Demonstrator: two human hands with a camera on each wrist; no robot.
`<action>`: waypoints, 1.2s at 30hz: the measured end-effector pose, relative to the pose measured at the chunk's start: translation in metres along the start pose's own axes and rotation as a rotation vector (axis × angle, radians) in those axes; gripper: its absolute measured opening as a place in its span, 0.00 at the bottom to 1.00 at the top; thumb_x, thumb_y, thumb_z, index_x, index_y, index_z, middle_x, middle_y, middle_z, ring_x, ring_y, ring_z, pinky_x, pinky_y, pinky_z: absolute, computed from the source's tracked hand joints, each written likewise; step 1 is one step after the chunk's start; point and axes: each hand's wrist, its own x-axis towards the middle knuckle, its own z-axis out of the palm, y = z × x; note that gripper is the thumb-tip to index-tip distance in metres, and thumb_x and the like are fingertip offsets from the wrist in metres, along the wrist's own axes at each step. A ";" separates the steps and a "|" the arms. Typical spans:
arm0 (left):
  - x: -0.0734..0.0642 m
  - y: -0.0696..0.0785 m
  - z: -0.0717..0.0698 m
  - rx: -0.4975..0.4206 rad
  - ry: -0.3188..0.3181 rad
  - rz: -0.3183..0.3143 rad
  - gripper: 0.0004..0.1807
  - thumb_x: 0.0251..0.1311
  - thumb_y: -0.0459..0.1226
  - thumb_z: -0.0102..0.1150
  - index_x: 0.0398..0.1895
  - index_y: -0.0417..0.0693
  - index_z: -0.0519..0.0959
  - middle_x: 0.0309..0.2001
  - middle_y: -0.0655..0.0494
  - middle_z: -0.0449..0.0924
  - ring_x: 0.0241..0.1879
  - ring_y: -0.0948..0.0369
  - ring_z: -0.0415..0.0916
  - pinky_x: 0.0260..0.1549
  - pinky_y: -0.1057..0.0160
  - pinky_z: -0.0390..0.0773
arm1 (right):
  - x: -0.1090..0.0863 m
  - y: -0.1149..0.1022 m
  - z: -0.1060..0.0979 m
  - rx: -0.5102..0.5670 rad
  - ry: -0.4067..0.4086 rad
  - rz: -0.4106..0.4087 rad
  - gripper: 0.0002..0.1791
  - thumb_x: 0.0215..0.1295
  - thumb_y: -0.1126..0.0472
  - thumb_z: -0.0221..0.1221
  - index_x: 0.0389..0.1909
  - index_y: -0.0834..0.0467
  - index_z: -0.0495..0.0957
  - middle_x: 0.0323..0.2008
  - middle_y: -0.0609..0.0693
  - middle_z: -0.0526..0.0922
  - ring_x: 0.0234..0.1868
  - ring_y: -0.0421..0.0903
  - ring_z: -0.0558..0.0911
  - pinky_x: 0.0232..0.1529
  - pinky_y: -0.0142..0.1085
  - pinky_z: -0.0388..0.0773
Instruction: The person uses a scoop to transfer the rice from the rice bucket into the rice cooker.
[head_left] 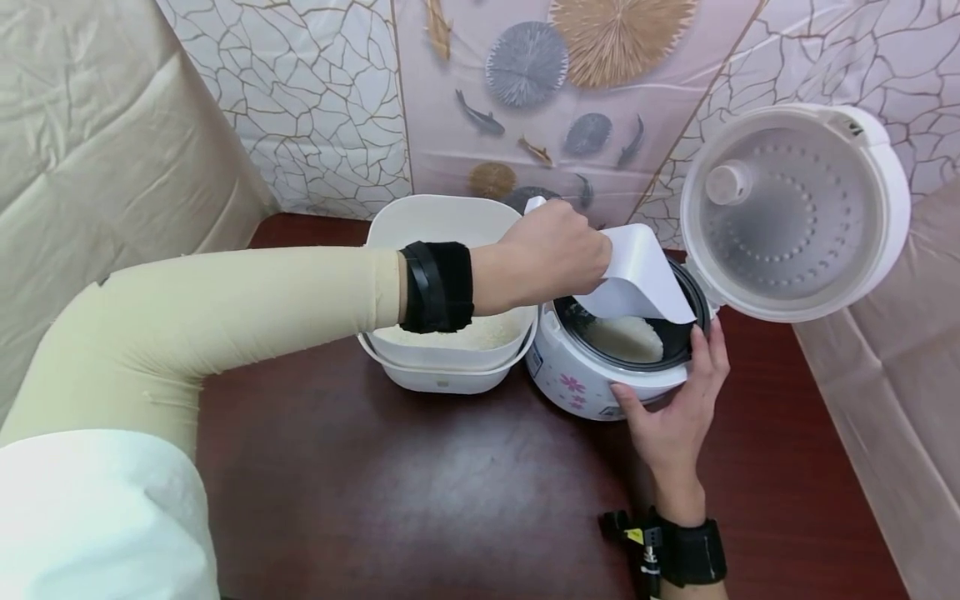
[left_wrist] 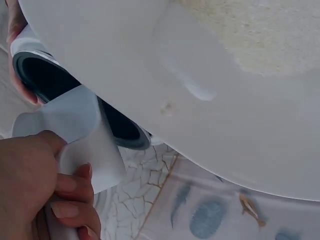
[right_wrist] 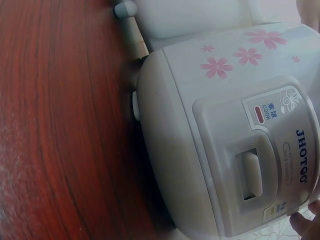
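Note:
My left hand (head_left: pixel 558 254) grips the handle of a white scoop (head_left: pixel 637 258), which is tipped over the black inner pot (head_left: pixel 678 342) of a white rice cooker (head_left: pixel 551 371) with pink flowers. In the left wrist view, the fingers curl round the scoop's handle and its mouth overlaps the pot. A pale mound of rice (head_left: pixel 626 337) lies in the pot, partly hidden by the scoop. My right hand (head_left: pixel 678 408) rests on the cooker's right side, thumb on the front wall and fingers spread along the rim. Only its fingertips (right_wrist: pixel 304 226) show in the right wrist view.
Left of the cooker stands a white bin (head_left: pixel 444 379) holding rice (head_left: pixel 487 333), partly covered by my left forearm. The cooker's lid (head_left: pixel 795 217) is swung up at the right rear. A patterned cloth (head_left: pixel 322 100) backs the dark red table (head_left: pixel 420 483).

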 end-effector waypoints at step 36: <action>-0.079 -0.091 0.003 -0.300 0.082 -0.245 0.26 0.79 0.56 0.43 0.30 0.48 0.76 0.24 0.52 0.76 0.23 0.50 0.74 0.20 0.47 0.75 | -0.007 0.028 0.000 -0.016 -0.023 0.026 0.62 0.56 0.24 0.67 0.74 0.68 0.63 0.79 0.63 0.60 0.80 0.60 0.58 0.77 0.57 0.56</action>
